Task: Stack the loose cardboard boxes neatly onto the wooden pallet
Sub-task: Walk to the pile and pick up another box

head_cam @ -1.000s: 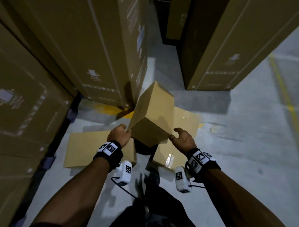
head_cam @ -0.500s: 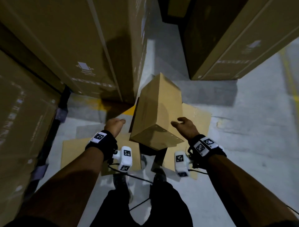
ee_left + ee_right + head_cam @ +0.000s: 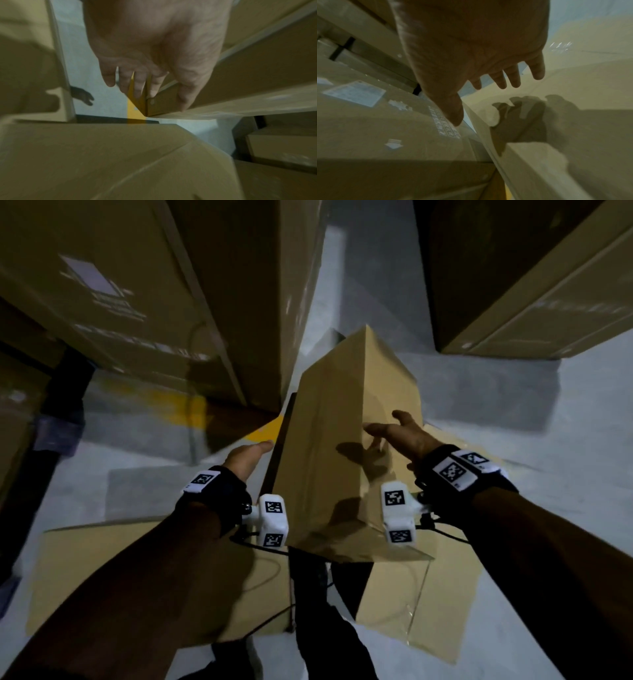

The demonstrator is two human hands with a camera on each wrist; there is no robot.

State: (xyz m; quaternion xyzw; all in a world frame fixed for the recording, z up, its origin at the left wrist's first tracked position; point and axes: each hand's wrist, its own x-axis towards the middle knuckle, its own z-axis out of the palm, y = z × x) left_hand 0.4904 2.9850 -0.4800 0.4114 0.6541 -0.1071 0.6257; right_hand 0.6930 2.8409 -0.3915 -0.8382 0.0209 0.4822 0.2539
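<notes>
Left of the tilted cardboard box [image 3: 342, 440], the tall stacked cartons [image 3: 144, 296] carry pale labels too blurred to read. Your left hand [image 3: 245, 458] reaches flat along the box's left face, your right hand [image 3: 404, 436] spreads beside its right face. Both look uncurled, probably to steady it. Flattened cardboard [image 3: 442, 607] lies beneath.
</notes>
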